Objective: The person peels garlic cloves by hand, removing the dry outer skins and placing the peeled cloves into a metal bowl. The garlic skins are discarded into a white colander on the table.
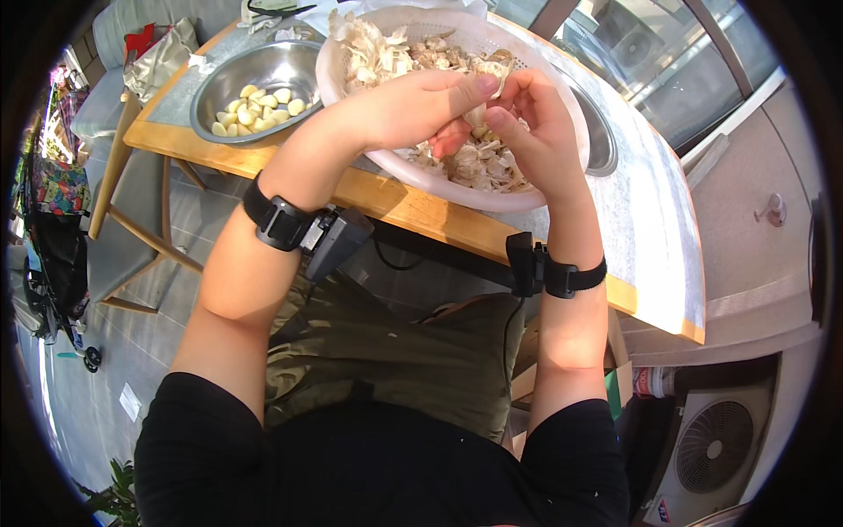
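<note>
Both my hands are over a pale plastic colander (435, 188) holding papery garlic skins (484, 166) and unpeeled garlic (438, 53). My left hand (425, 109) has its thumb and fingers on a piece of garlic (475, 118) with skin on it. Fingers partly hide that piece. My right hand (540, 135) meets it from the other side, thumb and fingertips bent in towards it. Left of the colander, a stainless steel bowl (299, 56) contains several peeled garlic cloves (253, 112).
Another steel vessel (600, 141) is partly hidden behind the colander's right side. The grey tabletop has a wooden edge (402, 197) facing me. A wooden-framed chair (125, 230) stands to the left. Black straps with devices (339, 240) are on both my forearms, and cables hang below.
</note>
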`<state>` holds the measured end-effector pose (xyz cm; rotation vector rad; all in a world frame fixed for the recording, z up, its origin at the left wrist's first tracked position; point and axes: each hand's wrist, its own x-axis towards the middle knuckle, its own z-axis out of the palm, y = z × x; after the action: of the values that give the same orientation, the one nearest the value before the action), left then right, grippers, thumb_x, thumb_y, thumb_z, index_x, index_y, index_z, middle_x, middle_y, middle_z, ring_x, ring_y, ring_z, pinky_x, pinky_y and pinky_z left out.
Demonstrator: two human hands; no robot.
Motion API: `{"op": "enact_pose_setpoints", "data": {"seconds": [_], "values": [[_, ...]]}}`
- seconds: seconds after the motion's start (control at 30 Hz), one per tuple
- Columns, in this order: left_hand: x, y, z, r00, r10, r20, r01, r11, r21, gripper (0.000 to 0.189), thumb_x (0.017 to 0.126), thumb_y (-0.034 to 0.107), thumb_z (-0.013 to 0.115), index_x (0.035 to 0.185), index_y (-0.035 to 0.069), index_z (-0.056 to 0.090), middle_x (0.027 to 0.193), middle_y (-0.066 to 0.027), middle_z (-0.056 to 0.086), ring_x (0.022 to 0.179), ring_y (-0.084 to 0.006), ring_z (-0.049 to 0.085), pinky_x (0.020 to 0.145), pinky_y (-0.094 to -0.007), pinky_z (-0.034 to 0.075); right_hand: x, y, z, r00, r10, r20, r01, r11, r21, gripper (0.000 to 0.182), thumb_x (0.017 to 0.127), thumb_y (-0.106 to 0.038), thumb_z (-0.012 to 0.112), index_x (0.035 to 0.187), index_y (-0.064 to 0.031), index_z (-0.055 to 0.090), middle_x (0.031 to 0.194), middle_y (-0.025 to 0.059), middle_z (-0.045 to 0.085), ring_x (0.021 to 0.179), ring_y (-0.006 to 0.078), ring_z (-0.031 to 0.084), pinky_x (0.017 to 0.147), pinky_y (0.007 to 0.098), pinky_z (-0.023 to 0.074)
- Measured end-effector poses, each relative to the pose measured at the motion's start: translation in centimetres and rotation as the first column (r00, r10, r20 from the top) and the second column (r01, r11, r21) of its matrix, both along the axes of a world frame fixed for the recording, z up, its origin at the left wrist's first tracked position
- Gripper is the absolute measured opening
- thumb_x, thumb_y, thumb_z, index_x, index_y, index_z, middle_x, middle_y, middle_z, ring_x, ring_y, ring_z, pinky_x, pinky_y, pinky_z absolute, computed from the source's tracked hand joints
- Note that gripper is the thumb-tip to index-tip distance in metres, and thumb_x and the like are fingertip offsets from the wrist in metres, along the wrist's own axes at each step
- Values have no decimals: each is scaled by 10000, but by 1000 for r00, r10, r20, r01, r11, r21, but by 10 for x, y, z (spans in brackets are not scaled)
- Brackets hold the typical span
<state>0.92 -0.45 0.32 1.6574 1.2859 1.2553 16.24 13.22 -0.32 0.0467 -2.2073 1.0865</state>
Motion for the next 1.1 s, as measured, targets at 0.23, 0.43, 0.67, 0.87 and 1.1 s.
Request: {"op": "enact_pose_setpoints", "data": {"seconds": [0.23, 0.43, 0.67, 0.87, 1.1], "values": [[0, -1, 0, 1000, -16, 0, 16, 1000, -27, 657, 963, 627, 321, 732, 52, 541, 646, -44, 558, 616, -120, 513, 615, -250, 426, -3, -11, 3, 995, 51, 89, -42, 993, -106, 284, 946, -274, 606, 1032, -14, 530, 829, -5, 559, 752, 66, 501, 687, 221, 430], [-4, 4, -4, 997, -50, -50, 51, 999, 9, 737, 954, 646, 316, 677, 13, 573, 616, -44, 560, 591, -131, 521, 641, -275, 453, 0, -8, 8, 988, 56, 142, -46, 996, -76, 273, 974, -287, 555, 1016, -18, 546, 809, -3, 556, 748, 79, 496, 680, 237, 427], [3, 0, -2, 1000, 16, -11, -16, 1000, 14, 787, 949, 668, 273, 652, 11, 590, 616, -47, 567, 606, -147, 520, 652, -271, 442, 2, -9, 7, 993, 73, 94, -63, 992, -112, 234, 972, -254, 558, 911, -29, 575, 756, -13, 546, 720, 72, 485, 652, 233, 418], [-6, 0, -2, 979, -157, -132, 165, 985, 47, 634, 960, 616, 343, 796, 41, 551, 683, -39, 579, 670, -129, 542, 687, -273, 435, 2, -14, 8, 995, 68, 68, -59, 990, -124, 241, 968, -251, 569, 862, -36, 598, 728, -23, 532, 691, 59, 472, 620, 218, 399], [4, -3, -1, 997, 40, -71, -30, 989, 146, 332, 940, 346, 601, 822, 44, 527, 658, -6, 532, 638, -64, 499, 582, -222, 407, 6, -8, 7, 997, -83, 7, 83, 996, 22, 258, 972, -251, 558, 854, -26, 603, 709, -26, 520, 668, 57, 450, 590, 217, 374]]}}
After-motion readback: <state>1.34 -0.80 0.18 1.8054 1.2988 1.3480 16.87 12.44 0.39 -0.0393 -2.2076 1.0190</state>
